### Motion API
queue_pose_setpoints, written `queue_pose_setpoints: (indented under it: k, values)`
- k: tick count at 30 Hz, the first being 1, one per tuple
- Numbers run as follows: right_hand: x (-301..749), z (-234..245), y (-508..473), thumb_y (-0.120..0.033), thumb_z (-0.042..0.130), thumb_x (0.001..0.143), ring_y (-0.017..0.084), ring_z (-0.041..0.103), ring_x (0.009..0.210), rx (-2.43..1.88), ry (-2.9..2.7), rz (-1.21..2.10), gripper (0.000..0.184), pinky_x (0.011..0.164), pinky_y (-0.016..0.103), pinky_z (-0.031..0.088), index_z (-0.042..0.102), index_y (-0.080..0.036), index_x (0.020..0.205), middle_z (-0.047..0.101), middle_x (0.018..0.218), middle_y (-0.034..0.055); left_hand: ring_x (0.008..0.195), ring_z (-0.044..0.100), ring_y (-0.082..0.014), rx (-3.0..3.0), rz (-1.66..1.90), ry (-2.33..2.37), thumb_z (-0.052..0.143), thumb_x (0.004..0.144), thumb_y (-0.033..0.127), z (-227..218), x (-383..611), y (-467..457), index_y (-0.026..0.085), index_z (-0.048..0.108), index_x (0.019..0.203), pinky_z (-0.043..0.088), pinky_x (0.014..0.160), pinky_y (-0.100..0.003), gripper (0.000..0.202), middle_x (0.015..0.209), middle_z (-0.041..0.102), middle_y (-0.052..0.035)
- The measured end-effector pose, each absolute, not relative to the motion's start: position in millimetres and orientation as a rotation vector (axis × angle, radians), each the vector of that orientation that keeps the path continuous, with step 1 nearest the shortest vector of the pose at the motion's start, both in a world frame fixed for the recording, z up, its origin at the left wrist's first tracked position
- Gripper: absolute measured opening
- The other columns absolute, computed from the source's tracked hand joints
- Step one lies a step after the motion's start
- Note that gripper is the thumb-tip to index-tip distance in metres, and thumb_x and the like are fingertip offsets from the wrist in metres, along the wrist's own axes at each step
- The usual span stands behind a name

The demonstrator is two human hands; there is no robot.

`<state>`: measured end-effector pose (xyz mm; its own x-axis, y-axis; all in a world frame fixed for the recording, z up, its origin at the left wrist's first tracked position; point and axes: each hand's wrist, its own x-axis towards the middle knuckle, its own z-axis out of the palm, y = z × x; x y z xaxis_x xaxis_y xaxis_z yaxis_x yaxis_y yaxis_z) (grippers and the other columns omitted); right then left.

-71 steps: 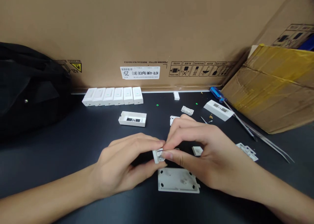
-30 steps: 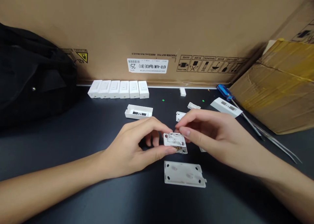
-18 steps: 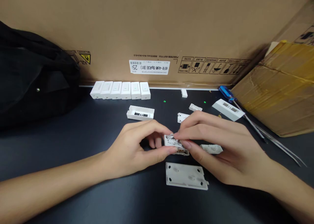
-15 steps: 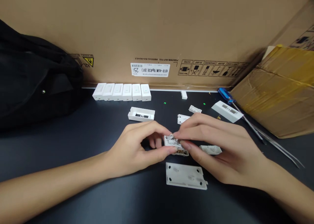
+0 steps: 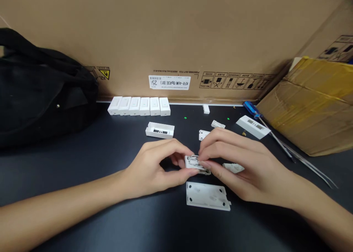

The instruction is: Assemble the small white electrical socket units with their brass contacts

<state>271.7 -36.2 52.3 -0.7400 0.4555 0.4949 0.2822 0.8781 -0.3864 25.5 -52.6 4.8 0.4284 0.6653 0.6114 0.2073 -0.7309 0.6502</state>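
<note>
My left hand point(image 5: 162, 167) is closed around the left end of a small white plastic switch body point(image 5: 191, 162), thumb in front and fingers behind. The body's top face is moulded with ridges and a ring-shaped detail. My right hand point(image 5: 239, 163) is pinched at its right end, fingertips pressed together on its top. Whatever lies between those fingertips is hidden. Just in front lies a flat white cover plate point(image 5: 206, 195) with holes near its corners. Another white plastic part point(image 5: 233, 167) sits partly behind my right hand.
Several white switches point(image 5: 139, 105) stand in a row at the back. An open white housing point(image 5: 160, 130), a white cover point(image 5: 253, 127), small white parts and green bits lie around. A blue-handled screwdriver point(image 5: 250, 108) and tweezers point(image 5: 311, 167) are right, beside a taped carton point(image 5: 306, 108). A black bag point(image 5: 46, 97) is left.
My right fingertips have closed in and lowered slightly onto the right end of the switch body. The left hand keeps its hold. The whole view has shifted a little.
</note>
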Motion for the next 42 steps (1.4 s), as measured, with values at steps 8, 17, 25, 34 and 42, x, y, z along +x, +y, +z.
queue_pose_setpoints:
  k: [8, 17, 25, 34, 42]
  values:
    - [273, 59, -38, -0.013, 0.061, 0.106, 0.017, 0.062, 0.090, -0.555, -2.525, 0.325, 0.011, 0.078, 0.031, 0.052, 0.069, -0.018, 0.100, 0.069, 0.099, 0.0063, 0.070, 0.071, -0.0083, 2.242, 1.260, 0.729, 0.087, 0.092, 0.020, 5, 26, -53, 0.014, 0.074, 0.103, 0.061, 0.072, -0.015, 0.018, 0.084, 0.076, 0.0000]
    - [263, 61, -48, -0.008, 0.059, 0.099, 0.018, 0.052, 0.084, -0.652, -2.496, 0.287, 0.017, 0.071, 0.034, 0.047, 0.068, -0.017, 0.088, 0.066, 0.092, 0.0062, 0.073, 0.075, -0.0123, 2.316, 1.353, 0.724, 0.085, 0.094, 0.022, 2, 25, -55, 0.017, 0.074, 0.106, 0.063, 0.070, -0.020, 0.017, 0.088, 0.080, -0.0023]
    - [254, 56, -54, -0.003, 0.060, 0.092, 0.018, 0.051, 0.081, -0.714, -2.395, 0.350, 0.019, 0.068, 0.035, 0.044, 0.063, -0.018, 0.081, 0.064, 0.084, 0.0052, 0.074, 0.077, -0.0132, 2.383, 1.463, 0.635, 0.086, 0.093, 0.017, 0, 26, -51, 0.014, 0.077, 0.108, 0.064, 0.071, -0.019, 0.018, 0.092, 0.082, -0.0056]
    - [268, 60, -41, -0.015, 0.066, 0.097, 0.016, 0.057, 0.084, -0.766, -2.400, 0.623, 0.014, 0.072, 0.031, 0.049, 0.059, -0.021, 0.087, 0.062, 0.092, 0.0026, 0.080, 0.080, -0.0157, 2.395, 1.444, 0.562, 0.086, 0.093, 0.016, 3, 28, -44, 0.013, 0.078, 0.112, 0.067, 0.073, -0.022, 0.021, 0.098, 0.084, -0.0089]
    - [281, 56, -20, -0.056, 0.071, 0.103, 0.016, 0.072, 0.080, -0.906, -1.926, 1.561, 0.038, 0.077, 0.030, 0.058, 0.069, -0.018, 0.101, 0.077, 0.085, 0.0034, 0.077, 0.075, -0.0122, 2.413, 1.473, 0.538, 0.086, 0.095, 0.018, 6, 26, -33, 0.016, 0.081, 0.117, 0.063, 0.068, -0.019, 0.023, 0.095, 0.081, -0.0059]
